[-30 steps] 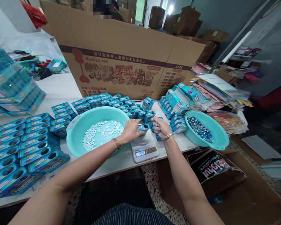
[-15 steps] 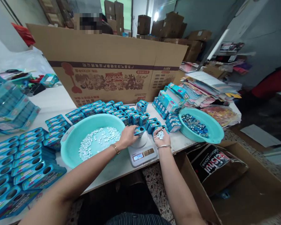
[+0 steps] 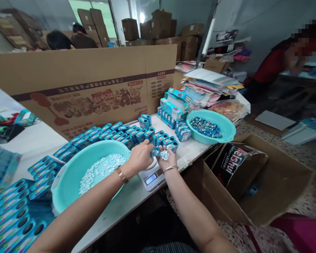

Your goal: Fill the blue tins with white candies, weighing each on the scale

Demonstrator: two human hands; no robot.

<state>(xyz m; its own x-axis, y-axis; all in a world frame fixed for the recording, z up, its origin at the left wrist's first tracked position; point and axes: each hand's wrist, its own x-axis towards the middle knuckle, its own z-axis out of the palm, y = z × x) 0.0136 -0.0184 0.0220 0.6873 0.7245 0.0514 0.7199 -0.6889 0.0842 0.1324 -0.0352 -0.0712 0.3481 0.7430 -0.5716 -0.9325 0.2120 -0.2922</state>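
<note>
My left hand grips a small blue tin just above a white kitchen scale. My right hand lies palm up beside the tin, cupped round a small heap of white tablets. The two hands touch at the tin. Left of them stands a teal basin with many white tablets in it. Rows of small blue tins stand behind the hands on the white table.
A second teal basin at the right holds dark round lids. A long cardboard sheet stands behind the tins. Open tins lie at the left. An open carton sits on the floor. Another person in red is at the far right.
The view has swung to the right. My left hand has lifted the tin off the scale toward my right hand, which still cups the tablets.
</note>
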